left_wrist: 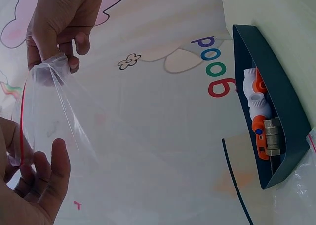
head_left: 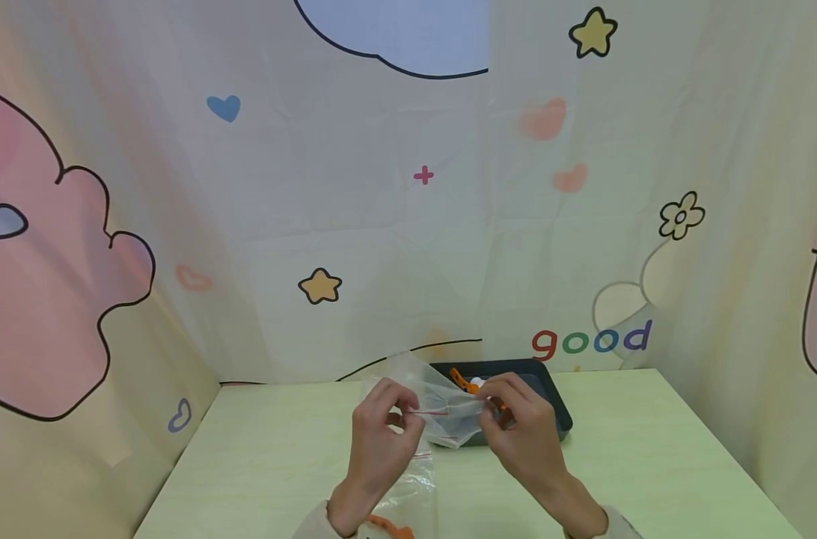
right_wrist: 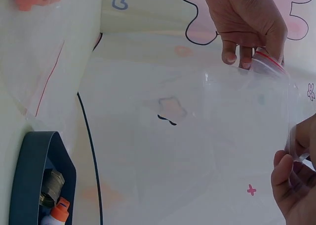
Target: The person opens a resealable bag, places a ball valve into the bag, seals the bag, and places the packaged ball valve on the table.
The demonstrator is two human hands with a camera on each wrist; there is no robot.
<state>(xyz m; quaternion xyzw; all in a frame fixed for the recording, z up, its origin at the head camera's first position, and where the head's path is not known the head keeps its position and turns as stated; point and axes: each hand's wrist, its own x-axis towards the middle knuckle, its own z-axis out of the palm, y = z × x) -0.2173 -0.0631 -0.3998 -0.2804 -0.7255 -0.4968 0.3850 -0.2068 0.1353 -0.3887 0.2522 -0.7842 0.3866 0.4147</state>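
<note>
A clear zip bag with a red line along its mouth is held up between both hands, in front of a dark tray. My left hand pinches one side of the mouth between thumb and fingers. At the other side, my right hand pinches the plastic near its edge. In the right wrist view the bag hangs spread out and see-through, with nothing visible inside. Below my left hand, a second clear zip bag lies on the table, with an orange piece in it.
Behind the hands stands the dark tray. In the left wrist view it holds white plastic fittings, orange parts and a metal fitting. The pale green table meets a printed curtain at the back.
</note>
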